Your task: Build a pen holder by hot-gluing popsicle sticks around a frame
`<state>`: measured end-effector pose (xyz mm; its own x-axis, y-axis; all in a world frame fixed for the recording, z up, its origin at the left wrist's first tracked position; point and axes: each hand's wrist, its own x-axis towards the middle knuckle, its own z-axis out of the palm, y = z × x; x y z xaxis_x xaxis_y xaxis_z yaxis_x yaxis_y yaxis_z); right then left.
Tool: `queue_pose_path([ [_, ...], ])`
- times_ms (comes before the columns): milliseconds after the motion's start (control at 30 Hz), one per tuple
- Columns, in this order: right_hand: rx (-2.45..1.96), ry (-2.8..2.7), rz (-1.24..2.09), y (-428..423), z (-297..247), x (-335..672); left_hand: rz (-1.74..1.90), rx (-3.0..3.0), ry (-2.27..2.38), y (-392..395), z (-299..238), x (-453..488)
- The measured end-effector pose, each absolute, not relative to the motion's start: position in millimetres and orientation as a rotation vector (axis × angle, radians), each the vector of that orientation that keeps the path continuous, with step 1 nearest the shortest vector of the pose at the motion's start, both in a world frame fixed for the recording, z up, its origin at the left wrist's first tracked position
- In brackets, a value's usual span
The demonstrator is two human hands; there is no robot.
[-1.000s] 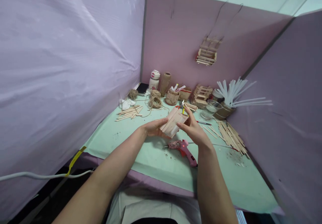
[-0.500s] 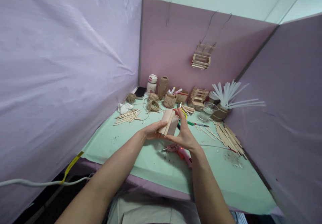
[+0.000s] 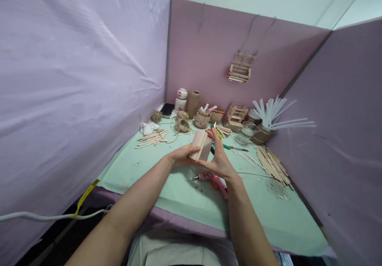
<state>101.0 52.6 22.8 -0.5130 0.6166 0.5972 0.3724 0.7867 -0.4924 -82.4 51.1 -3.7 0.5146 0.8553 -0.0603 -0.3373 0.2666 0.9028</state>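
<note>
Both hands hold a small box made of pale wooden craft sticks (image 3: pixel 200 143), tilted above the table. My left hand (image 3: pixel 182 155) grips its left side, thumb on the near face and the other fingers hidden beneath. My right hand (image 3: pixel 219 156) spans the right side, with fingertips at the upper edge and thumb at the lower corner. Under the right wrist lies a pink hot glue gun (image 3: pixel 213 179), its nozzle pointing left and a small red light glowing. Just behind the box are green-handled tools (image 3: pixel 226 146), partly covered by the right hand.
Craft sticks lie in piles at left (image 3: pixel 152 138) and right (image 3: pixel 273 164). Along the back stand twine (image 3: pixel 182 122), a pen cup (image 3: pixel 202 119), a wooden stick rack (image 3: pixel 235 116), a clear cup (image 3: pixel 247 132) and white glue sticks (image 3: pixel 270 112). A stick basket (image 3: pixel 240 73) hangs on the partition.
The hands and the box stay almost in place, with the left thumb slightly further right on the box. The whole view has shifted very slightly.
</note>
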Motion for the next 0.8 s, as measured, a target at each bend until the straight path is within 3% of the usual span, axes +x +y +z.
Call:
queue_pose_path([
  [800, -0.778, -2.221, 0.171, 55.5, 16.2, 101.8, 0.925, 1.090, 0.682, 51.3, -1.5, -80.5],
])
